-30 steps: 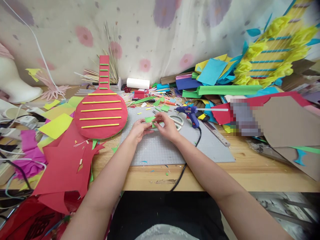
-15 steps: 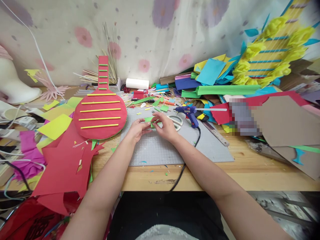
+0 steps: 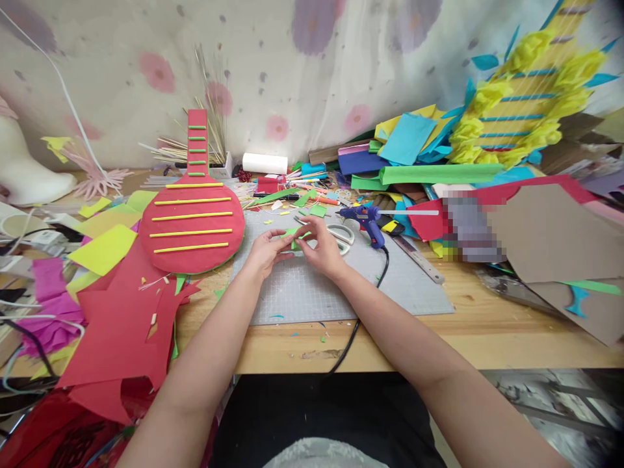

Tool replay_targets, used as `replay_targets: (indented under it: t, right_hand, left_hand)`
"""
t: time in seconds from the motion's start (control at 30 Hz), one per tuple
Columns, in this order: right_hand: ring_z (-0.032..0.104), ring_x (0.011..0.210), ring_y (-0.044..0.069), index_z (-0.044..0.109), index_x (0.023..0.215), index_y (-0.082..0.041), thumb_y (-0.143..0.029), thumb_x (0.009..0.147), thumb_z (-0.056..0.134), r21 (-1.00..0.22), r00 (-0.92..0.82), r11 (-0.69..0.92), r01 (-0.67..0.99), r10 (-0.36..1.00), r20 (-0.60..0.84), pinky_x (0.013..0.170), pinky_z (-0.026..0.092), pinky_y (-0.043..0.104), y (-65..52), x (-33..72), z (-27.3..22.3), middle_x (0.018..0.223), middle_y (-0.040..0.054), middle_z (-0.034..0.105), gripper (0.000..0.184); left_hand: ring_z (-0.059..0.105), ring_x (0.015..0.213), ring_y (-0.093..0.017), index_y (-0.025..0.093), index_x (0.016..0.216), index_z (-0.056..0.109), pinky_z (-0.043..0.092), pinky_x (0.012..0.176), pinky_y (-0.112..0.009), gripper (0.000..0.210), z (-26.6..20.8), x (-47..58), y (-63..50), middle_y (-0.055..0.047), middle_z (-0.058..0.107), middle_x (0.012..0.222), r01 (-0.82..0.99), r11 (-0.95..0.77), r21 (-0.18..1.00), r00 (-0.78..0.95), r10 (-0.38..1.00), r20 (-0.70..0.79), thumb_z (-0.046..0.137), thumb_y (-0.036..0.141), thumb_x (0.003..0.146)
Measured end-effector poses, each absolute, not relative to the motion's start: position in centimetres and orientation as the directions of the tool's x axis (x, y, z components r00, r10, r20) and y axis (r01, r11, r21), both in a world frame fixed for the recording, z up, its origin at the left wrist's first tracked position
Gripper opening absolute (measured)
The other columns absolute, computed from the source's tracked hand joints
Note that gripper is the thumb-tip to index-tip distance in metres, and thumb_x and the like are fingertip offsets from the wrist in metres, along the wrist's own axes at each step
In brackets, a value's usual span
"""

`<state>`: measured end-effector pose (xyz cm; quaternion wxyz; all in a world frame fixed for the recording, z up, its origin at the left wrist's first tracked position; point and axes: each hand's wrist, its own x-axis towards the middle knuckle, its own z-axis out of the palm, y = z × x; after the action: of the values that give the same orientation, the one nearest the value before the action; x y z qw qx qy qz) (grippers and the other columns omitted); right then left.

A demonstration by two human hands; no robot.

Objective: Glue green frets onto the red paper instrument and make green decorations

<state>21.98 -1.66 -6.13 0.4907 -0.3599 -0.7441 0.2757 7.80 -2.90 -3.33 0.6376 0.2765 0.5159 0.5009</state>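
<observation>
Between my two hands, above the grey cutting mat [image 3: 302, 292], is a small piece of green paper [image 3: 289, 242]. My left hand [image 3: 268, 252] pinches it from the left with thumb and fingers. The fingertips of my right hand [image 3: 319, 247] close on its right side, and they hide part of it. White-handled scissors [image 3: 347, 238] lie on the mat just beyond my right hand. A blue hot glue gun [image 3: 369, 224] with a glue stick in its back rests to the right of them.
On the left lies a red paper lute shape [image 3: 192, 227] with yellow and green strips, near red paper scraps [image 3: 117, 331]. A metal ruler [image 3: 418, 259] lies on the mat's right side. The glue gun's black cord [image 3: 351, 338] crosses the table edge. A yellow, flower-trimmed instrument [image 3: 521, 117] stands back right.
The whole view has shifted slightly, so things sit a little further left. My hands stay at the green paper, with only a slight movement of the fingers.
</observation>
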Motion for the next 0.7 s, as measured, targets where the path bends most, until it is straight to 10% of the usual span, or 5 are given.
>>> replay_targets:
  t: [0.7]
  right_hand:
    - [0.060, 0.065, 0.011, 0.040, 0.095, -0.024, -0.044, 0.062, 0.071, -0.972, -0.182, -0.003, -0.233, 0.982, 0.041, 0.070, 0.051, 0.031, -0.3, 21.2, -6.6, 0.072, -0.0054, 0.061, 0.049]
  left_hand:
    - [0.066, 0.069, -0.015, 0.017, 0.084, 0.052, 0.048, 0.073, -0.028, 0.036, -5.2, 8.7, -2.4, -0.004, 0.071, 0.073, -0.194, -0.079, 0.978, -0.238, 0.971, 0.031, 0.074, 0.023, 0.057]
